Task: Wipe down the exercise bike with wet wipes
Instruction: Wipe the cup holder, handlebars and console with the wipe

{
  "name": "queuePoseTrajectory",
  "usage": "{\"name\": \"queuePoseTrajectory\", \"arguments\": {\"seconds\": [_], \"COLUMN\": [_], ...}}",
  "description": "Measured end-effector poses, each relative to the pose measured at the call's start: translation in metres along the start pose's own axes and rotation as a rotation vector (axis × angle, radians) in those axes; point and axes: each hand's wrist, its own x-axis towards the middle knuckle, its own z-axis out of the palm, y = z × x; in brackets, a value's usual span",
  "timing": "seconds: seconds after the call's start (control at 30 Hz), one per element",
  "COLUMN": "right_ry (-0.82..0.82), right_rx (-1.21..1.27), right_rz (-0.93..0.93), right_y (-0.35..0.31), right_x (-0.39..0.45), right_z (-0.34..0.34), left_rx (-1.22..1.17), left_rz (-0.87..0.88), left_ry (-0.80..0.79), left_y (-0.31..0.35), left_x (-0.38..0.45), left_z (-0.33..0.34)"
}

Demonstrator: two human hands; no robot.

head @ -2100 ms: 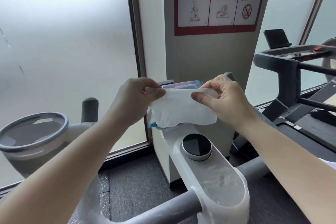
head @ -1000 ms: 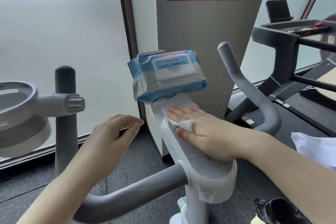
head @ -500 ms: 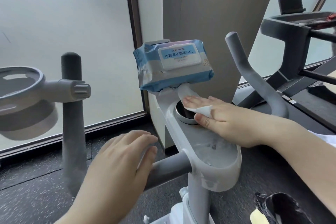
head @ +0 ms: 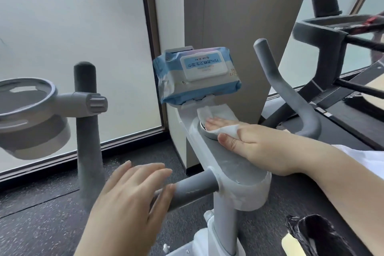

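Flat-fingered, my right hand [head: 255, 147] presses a thin white wet wipe [head: 220, 118] onto the smooth white console [head: 199, 151] of the exercise bike, over its round dial. My left hand [head: 128, 199] hovers spread beside the matte grey tubular handlebar [head: 195, 188], below the console. Just above the console sits a soft, glossy blue wipes pack [head: 197, 77].

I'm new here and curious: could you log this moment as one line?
step: wiping console | right hand: presses wet wipe flat on bike console | left hand: open at handlebar | wipes pack: above console
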Motion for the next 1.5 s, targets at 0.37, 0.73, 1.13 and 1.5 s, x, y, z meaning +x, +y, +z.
{"name": "queuePoseTrajectory", "arguments": {"seconds": [0.37,0.73,1.13,1.5], "right_ry": [0.343,0.601,0.887,0.835], "right_rx": [-0.092,-0.162,0.051,0.015], "right_rz": [0.270,0.364,0.268,0.178], "right_y": [-0.043,-0.050,0.008,0.020], "right_x": [-0.053,-0.037,-0.042,-0.022], "right_z": [0.097,0.114,0.105,0.092], "left_rx": [-0.153,-0.293,-0.149,-0.027], "left_rz": [0.132,0.122,-0.131,-0.192], "left_ry": [0.002,0.002,-0.018,-0.021], "left_y": [-0.038,-0.023,-0.015,-0.011], "left_x": [-0.026,-0.050,-0.066,-0.070], "left_z": [-0.015,-0.031,-0.013,-0.002]}}
